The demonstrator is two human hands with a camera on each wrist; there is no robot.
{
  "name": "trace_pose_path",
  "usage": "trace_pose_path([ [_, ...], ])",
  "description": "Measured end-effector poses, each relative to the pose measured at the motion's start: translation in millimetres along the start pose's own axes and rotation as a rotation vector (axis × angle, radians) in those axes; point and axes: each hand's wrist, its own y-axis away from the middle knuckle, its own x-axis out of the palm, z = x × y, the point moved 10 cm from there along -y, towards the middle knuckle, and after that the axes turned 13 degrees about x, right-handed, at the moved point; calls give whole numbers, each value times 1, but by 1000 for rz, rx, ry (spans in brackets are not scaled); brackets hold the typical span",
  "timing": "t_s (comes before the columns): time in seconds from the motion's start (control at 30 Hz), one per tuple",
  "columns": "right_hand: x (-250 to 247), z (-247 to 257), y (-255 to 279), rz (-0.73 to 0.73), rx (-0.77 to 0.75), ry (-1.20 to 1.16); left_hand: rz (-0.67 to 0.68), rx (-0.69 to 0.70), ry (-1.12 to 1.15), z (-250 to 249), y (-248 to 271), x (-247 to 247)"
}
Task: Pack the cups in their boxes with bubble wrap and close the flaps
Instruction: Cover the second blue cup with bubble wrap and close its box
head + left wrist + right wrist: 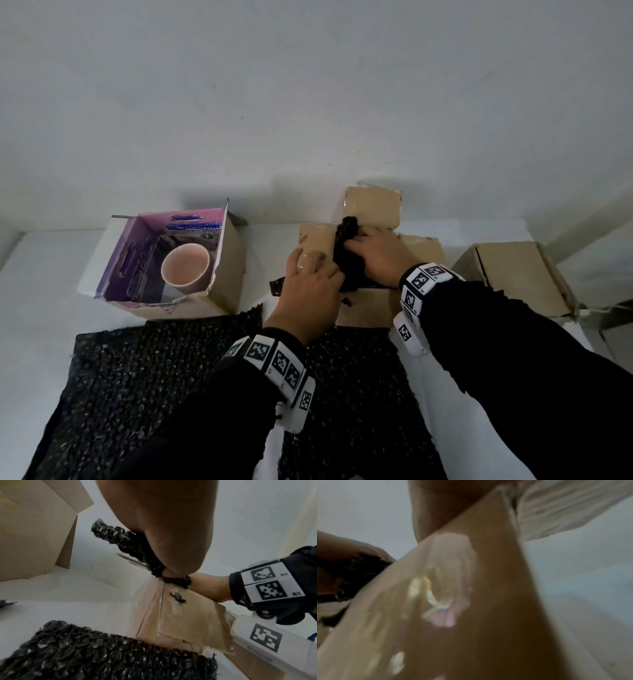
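Both hands work at the middle box (363, 308) on the desk (41, 308): the left hand (308, 291) curls over a cup (303, 263) whose pale rim just shows, while the right hand (380, 257) pinches a wad of black bubble wrap (347, 246) into the opening between the raised flaps. The cup is probably rigid, smooth and breakable (best cradled round the body), the wrap light and springy. A second pink cup (185, 269) stands unwrapped in the purple-lined box (226, 270) to the left.
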Motion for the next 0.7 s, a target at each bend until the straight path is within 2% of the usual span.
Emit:
trace_pose_path([
  [0.17, 9, 9, 0, 35, 30, 202, 25, -38, -50, 9, 4, 7],
  [0.23, 9, 12, -1, 42, 40, 214, 38, -45, -60, 12, 5, 8],
  [0.33, 0, 9, 0, 29, 71, 50, 92, -49, -93, 14, 5, 6],
  [0.43, -14, 3, 6, -104, 63, -137, 114, -43, -72, 14, 3, 3],
  [0.5, -14, 4, 8, -171, 15, -129, 87, -66, -18, 19, 4, -1],
  [0.7, 9, 0, 4, 19, 67, 15, -45, -256, 102, 45, 15, -20],
])
